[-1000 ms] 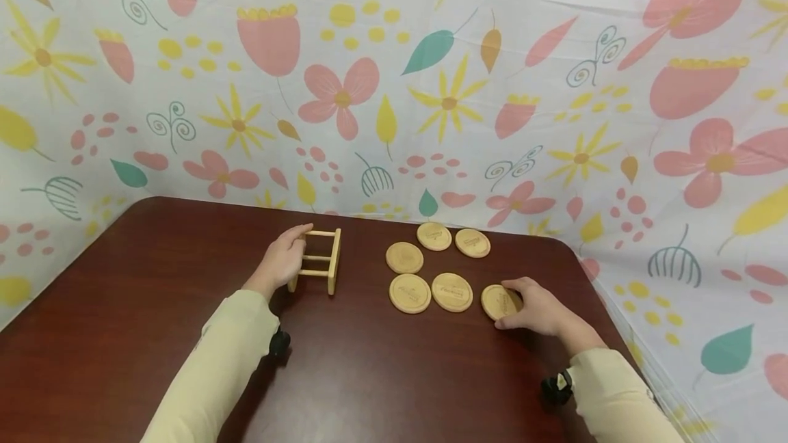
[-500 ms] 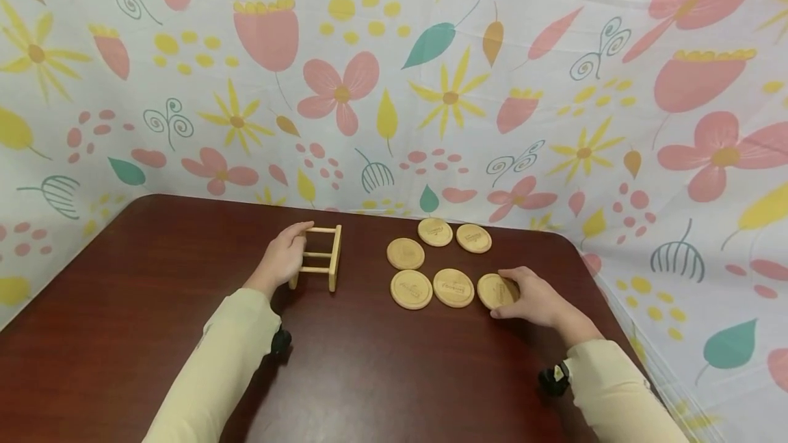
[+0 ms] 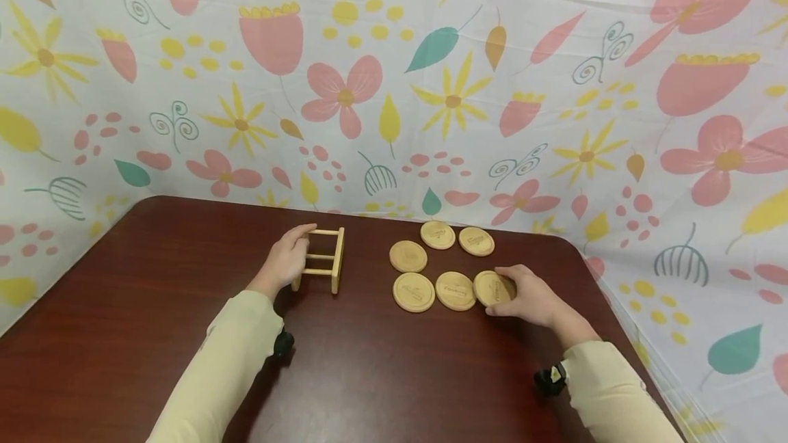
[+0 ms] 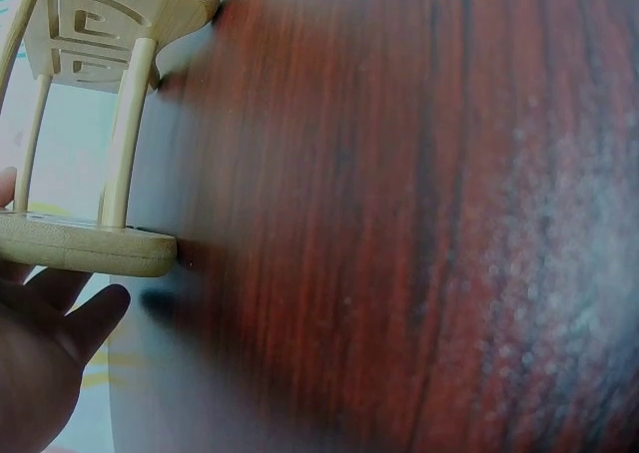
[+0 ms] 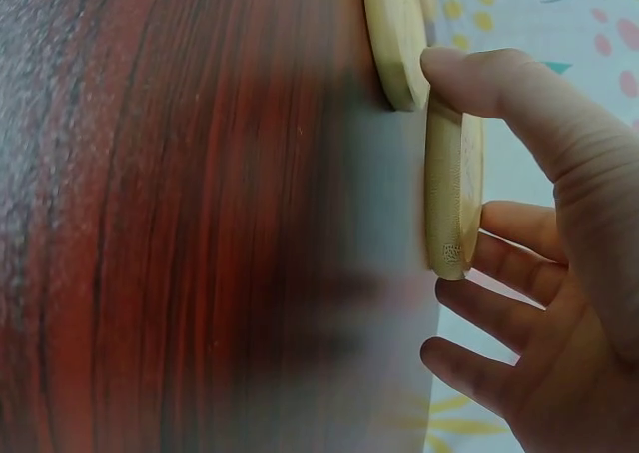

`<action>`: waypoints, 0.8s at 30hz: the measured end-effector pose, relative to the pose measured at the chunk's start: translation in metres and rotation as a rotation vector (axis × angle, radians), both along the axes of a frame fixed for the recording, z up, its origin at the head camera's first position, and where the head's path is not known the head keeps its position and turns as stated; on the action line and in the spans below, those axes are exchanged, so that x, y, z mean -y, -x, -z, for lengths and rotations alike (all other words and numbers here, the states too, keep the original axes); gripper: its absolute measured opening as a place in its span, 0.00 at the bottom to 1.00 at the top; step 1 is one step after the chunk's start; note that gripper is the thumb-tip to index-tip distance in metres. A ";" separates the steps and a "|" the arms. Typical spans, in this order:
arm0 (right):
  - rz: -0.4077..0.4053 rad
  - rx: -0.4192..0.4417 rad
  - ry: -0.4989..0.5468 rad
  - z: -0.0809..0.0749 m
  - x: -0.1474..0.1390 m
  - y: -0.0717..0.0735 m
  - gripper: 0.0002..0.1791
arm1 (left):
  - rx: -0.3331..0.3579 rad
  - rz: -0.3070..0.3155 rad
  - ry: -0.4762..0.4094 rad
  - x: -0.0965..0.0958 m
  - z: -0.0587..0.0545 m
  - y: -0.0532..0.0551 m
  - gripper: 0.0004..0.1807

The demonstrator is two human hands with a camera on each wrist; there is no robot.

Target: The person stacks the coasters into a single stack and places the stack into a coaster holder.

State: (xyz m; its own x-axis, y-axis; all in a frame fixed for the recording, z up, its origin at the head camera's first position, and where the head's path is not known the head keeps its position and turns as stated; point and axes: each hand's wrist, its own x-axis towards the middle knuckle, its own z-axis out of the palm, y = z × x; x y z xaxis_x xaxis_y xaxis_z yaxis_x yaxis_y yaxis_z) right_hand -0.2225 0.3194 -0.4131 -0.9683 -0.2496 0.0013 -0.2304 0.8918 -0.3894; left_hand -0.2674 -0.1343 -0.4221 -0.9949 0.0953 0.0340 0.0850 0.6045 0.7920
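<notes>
My left hand (image 3: 286, 258) grips the near side panel of a small wooden coaster rack (image 3: 338, 262), with round rods joining its two panels. In the left wrist view a fingertip shows inside the rack's lower panel (image 4: 90, 248), and other fingers lie outside it. My right hand (image 3: 534, 298) pinches a round wooden coaster (image 3: 489, 289) by its edge between thumb and fingers. The right wrist view shows this coaster (image 5: 445, 194) edge-on, with the thumb (image 5: 469, 79) at its top. Its left edge meets the neighbouring coaster (image 3: 455, 291) in the head view.
Several more coasters lie flat between the rack and my right hand: one at the front left (image 3: 414, 292), one behind it (image 3: 408, 256), and two at the back, including a right-hand one (image 3: 477, 241). A flowered cloth (image 3: 345, 128) hangs behind the dark wooden table (image 3: 369, 374).
My right hand has drawn its coaster leftward, closing the gap to the neighbouring one. My left hand and the rack have stayed in place.
</notes>
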 end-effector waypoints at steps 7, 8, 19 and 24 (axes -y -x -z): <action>0.004 0.005 0.024 0.001 0.004 0.000 0.51 | 0.008 0.003 0.008 -0.003 0.001 0.001 0.24; 0.002 0.001 0.029 0.001 0.005 0.000 0.51 | 0.007 0.003 0.009 -0.003 0.001 0.001 0.24; -0.023 -0.007 0.038 0.002 0.013 0.004 0.51 | -0.003 0.001 0.007 -0.003 0.003 0.002 0.26; -0.037 -0.013 0.036 0.002 0.016 0.006 0.51 | 0.011 0.003 0.007 -0.001 0.002 0.002 0.27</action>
State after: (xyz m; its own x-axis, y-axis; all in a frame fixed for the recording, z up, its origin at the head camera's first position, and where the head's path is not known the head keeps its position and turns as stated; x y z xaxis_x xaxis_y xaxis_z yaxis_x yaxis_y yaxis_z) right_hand -0.2288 0.3030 -0.4155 -0.9582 -0.2850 0.0231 -0.2683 0.8679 -0.4180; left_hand -0.2691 -0.1333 -0.4242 -0.9949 0.0985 0.0220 0.0778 0.6094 0.7890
